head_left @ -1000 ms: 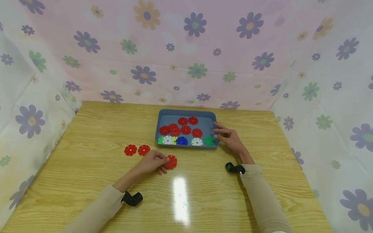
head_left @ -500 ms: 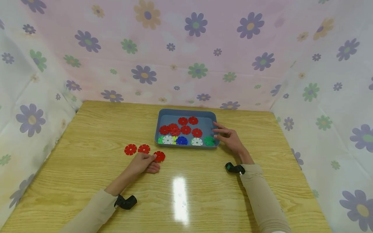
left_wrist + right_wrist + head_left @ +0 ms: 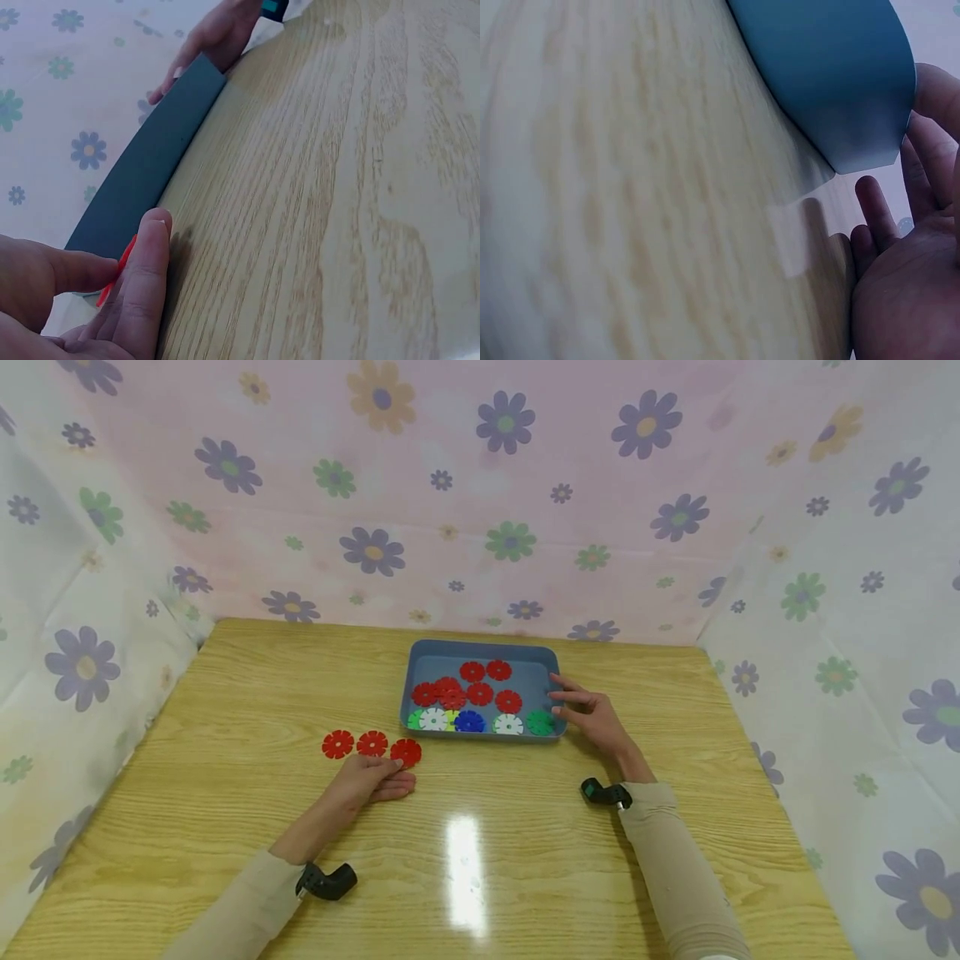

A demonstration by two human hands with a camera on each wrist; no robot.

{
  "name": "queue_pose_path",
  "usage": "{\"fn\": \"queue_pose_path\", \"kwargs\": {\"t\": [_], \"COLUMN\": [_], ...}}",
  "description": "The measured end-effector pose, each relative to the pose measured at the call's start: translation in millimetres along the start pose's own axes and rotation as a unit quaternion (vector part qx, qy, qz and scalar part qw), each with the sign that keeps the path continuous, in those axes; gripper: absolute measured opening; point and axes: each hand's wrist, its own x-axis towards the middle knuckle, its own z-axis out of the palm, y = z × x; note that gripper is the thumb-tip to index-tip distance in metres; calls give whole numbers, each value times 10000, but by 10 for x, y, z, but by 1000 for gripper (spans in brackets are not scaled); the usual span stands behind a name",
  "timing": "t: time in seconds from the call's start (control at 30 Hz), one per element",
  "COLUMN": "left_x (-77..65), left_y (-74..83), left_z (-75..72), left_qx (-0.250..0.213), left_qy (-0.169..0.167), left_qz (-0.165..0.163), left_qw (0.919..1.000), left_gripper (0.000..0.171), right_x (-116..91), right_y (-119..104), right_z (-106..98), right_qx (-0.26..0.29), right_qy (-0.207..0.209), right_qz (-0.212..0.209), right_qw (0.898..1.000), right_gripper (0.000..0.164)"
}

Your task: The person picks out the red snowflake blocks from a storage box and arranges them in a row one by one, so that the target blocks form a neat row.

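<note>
My left hand (image 3: pixel 358 785) pinches a red notched plastic disc (image 3: pixel 406 752) between thumb and fingers, low over the table. In the left wrist view only a thin red edge of the disc (image 3: pixel 112 283) shows between them. Two more red discs lie just left of it, one disc (image 3: pixel 338 744) at the far end and one disc (image 3: pixel 372 742) beside the fingers. At the blue-grey tray (image 3: pixel 480 648), my right hand (image 3: pixel 596 718) reaches its right rim with loosely extended fingers. The right wrist view has these fingers against the outside of the tray's corner.
Inside the tray are several red discs, one of them a red disc (image 3: pixel 508 702). Along its front wall lie white, green, yellow and a blue disc (image 3: pixel 469 721). A flowered cloth (image 3: pixel 450 502) encloses the wooden table (image 3: pixel 525 843) at the back and sides.
My left hand has moved left with the red disc, bringing it from in front of the tray to the right end of the two others. My right hand has stayed at the tray.
</note>
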Motion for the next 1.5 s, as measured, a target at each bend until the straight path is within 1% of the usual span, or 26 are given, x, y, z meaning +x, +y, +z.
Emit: {"fn": "queue_pose_path", "kwargs": {"t": [0.23, 0.4, 0.67, 0.8, 1.0, 1.3, 1.5], "left_x": [32, 46, 19, 6, -5, -10, -10], "left_y": [-14, -30, -26, -14, -7, -9, -11], "left_z": [10, 10, 23, 38, 55, 69, 71], "left_qx": [-291, -353, -345, -310, -328, -239, -202], "left_qy": [74, 113, 43, 63, 180, 478, 508], "left_qz": [9, -24, 48, 93, 65, 107, 150], "left_qw": [9995, 9993, 9994, 9995, 9993, 9985, 9984], "left_gripper": [38, 38, 37, 39, 40, 38, 38], "right_x": [4, -3, -21, -25, -27, -14, -7], "right_y": [-2, -6, 15, 30, 55, 70, 69], "right_z": [-3, -4, -15, -20, -17, -10, -25], "right_qx": [-28, -13, -81, 22, 186, 123, 81], "right_qy": [40, 18, 24, -3, -59, -79, -67], "right_qz": [-9, -33, -50, -62, -106, -143, -106], "right_qw": [10000, 10000, 10000, 10000, 9998, 9998, 9999], "right_gripper": [37, 37, 37, 37, 40, 38, 37]}}
